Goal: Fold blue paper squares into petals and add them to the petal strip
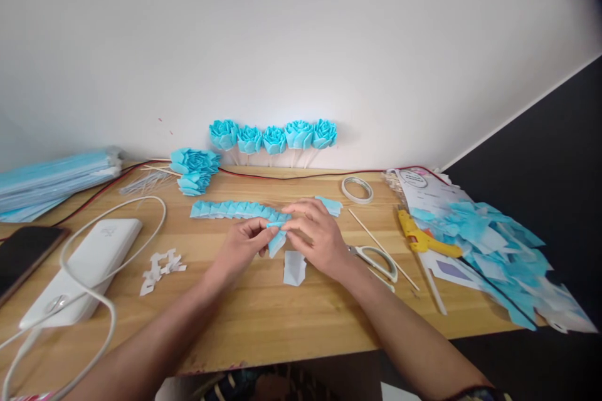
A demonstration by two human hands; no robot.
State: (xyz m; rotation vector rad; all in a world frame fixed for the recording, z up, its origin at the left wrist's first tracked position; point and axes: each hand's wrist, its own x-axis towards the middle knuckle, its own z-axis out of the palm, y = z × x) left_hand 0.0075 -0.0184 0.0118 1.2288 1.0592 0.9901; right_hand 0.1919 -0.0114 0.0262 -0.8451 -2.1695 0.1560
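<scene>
So from my end I've got the left hand (242, 244) pinching a small blue piece (276, 244) between thumb and fingers, with the right hand (320, 237) gripping its upper right edge. It's mid-table, just on the near side of a row of folded blue pieces (228, 209). Can't make out the fold, fingers cover too much of it. The right hand also hides the row's right end and part of a blue scrap (333, 206) farther back. Scissors (379, 260) to the right: blades mostly blocked by that hand and wrist. Far left, the phone (31, 254) and the sheet stack (56, 178) get cut off by my view.
</scene>
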